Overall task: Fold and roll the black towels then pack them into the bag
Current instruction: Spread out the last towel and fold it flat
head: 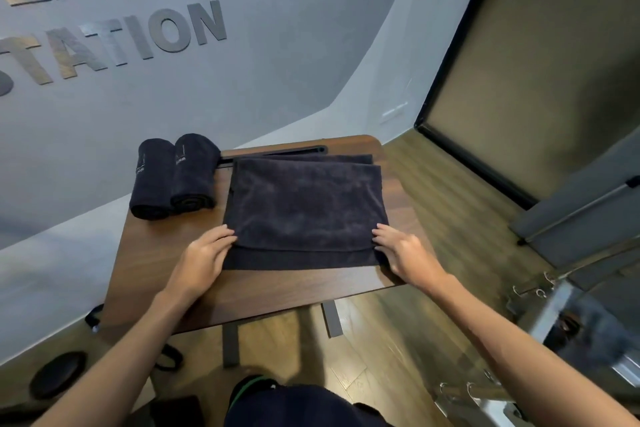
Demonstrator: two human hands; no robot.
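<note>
A black towel (304,208) lies folded flat on the small wooden table (263,291), its upper layer ending short of the near hem. My left hand (204,253) rests on the towel's near left corner, fingers laid over the fold edge. My right hand (398,250) touches the near right corner, fingertips on the fold edge. Two rolled black towels (173,177) lie side by side at the table's far left. No bag shows clearly in view.
A grey wall with metal lettering (114,38) stands behind the table. Metal-framed equipment (568,319) stands at the right on the wooden floor. A dark round object (57,378) and black straps (93,317) lie on the floor at the left.
</note>
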